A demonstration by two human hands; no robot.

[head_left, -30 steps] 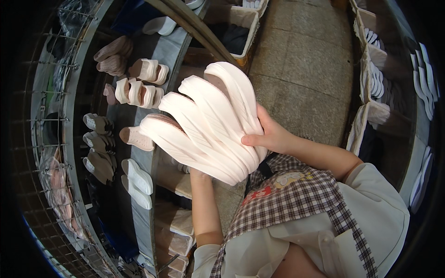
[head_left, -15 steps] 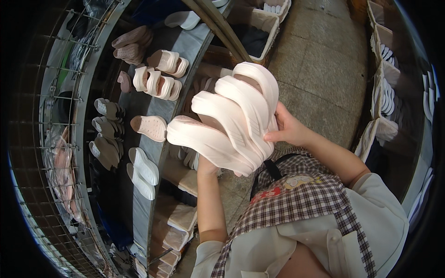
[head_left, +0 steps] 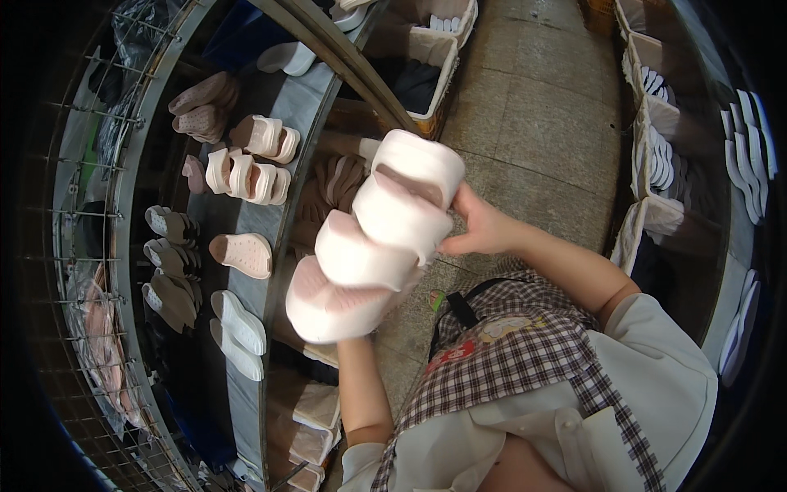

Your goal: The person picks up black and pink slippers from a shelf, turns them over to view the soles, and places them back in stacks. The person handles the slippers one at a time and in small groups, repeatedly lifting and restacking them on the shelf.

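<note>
I hold a row of several white slippers (head_left: 377, 238) in front of my chest, fanned from lower left to upper right, their uppers facing me. My right hand (head_left: 484, 230) grips the upper right end of the row. My left hand is hidden behind the lower slippers; only its forearm (head_left: 361, 394) shows, rising from below. A grey conveyor belt (head_left: 246, 402) curves along my left, carrying pale pink and white slippers such as a single pink one (head_left: 242, 254) and a white pair (head_left: 238, 332).
A wire mesh guard (head_left: 82, 246) runs along the far side of the belt. White bins (head_left: 434, 49) with slippers stand ahead, and more bins (head_left: 656, 148) with white soles line the right. A tiled floor (head_left: 541, 123) lies between. I wear a checked apron (head_left: 525, 361).
The stack has turned in my hands: a second ago the flat soles faced me, now the strap sides show. The view has shifted slightly along the belt.
</note>
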